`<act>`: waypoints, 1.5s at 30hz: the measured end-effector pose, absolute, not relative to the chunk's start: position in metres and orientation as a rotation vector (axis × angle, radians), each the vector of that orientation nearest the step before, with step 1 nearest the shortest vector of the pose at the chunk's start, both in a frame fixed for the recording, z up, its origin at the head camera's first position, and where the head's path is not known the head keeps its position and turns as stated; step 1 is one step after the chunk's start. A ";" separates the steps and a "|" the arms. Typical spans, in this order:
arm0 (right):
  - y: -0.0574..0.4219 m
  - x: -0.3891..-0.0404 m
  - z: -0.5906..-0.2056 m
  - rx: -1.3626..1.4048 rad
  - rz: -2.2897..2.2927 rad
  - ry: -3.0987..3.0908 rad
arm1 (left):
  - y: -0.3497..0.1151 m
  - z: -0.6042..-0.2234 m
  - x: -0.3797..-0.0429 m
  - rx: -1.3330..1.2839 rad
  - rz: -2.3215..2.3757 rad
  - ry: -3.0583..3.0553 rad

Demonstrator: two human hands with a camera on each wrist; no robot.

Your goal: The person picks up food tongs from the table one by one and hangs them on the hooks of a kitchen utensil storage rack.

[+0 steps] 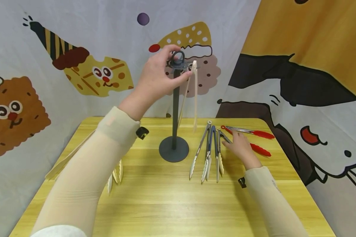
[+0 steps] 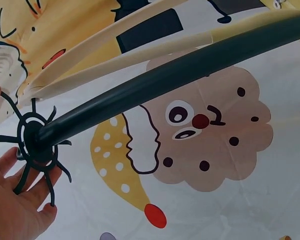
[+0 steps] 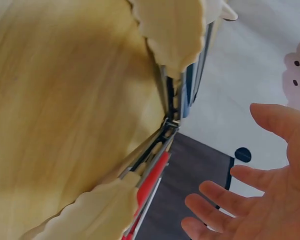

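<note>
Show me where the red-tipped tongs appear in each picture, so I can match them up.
Head: red-tipped tongs right of centre, partly behind the right hand.
Left wrist: not in it.
Right wrist: below centre, beside pale-tipped tongs.
Shared landmark: the pink dotted figure on the backdrop; only its edge shows in the right wrist view.

The head view looks forward and down past both hands (image 1: 158, 74) (image 1: 241, 149); wrist views sit close; head and left share the stand (image 1: 175, 108).
</note>
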State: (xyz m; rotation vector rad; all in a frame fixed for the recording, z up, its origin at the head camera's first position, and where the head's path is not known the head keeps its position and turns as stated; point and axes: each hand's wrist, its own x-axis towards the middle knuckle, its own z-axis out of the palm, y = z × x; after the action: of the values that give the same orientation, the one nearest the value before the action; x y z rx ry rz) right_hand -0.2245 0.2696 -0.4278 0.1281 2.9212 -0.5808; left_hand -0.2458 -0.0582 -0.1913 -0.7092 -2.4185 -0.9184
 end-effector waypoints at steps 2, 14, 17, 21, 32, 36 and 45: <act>0.271 -0.224 -0.430 0.142 -0.574 2.902 | -0.057 -0.191 -0.245 -0.707 -0.894 -2.422; 0.281 -0.221 -0.446 0.128 -0.514 2.843 | -0.056 -0.194 -0.246 -0.711 -0.744 -2.328; 0.283 -0.221 -0.447 0.130 -0.509 2.845 | -0.057 -0.194 -0.245 -0.693 -0.674 -2.316; 0.283 -0.220 -0.446 0.128 -0.506 2.850 | -0.060 -0.196 -0.244 -0.716 -0.678 -2.312; 0.285 -0.216 -0.449 0.099 -0.548 2.774 | -0.067 -0.198 -0.243 -0.772 -0.679 -2.340; 0.285 -0.217 -0.454 0.084 -0.523 2.784 | -0.069 -0.199 -0.245 -0.790 -0.643 -2.341; 0.282 -0.220 -0.464 0.053 -0.410 2.840 | -0.072 -0.201 -0.249 -0.849 -0.725 -2.344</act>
State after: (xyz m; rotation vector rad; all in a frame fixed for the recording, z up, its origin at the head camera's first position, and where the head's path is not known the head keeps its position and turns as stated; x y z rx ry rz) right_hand -0.2204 0.2816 -0.4641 0.0526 2.8402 -0.4098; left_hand -0.2493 -0.0719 -0.2010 -0.8490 -2.3444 -0.7248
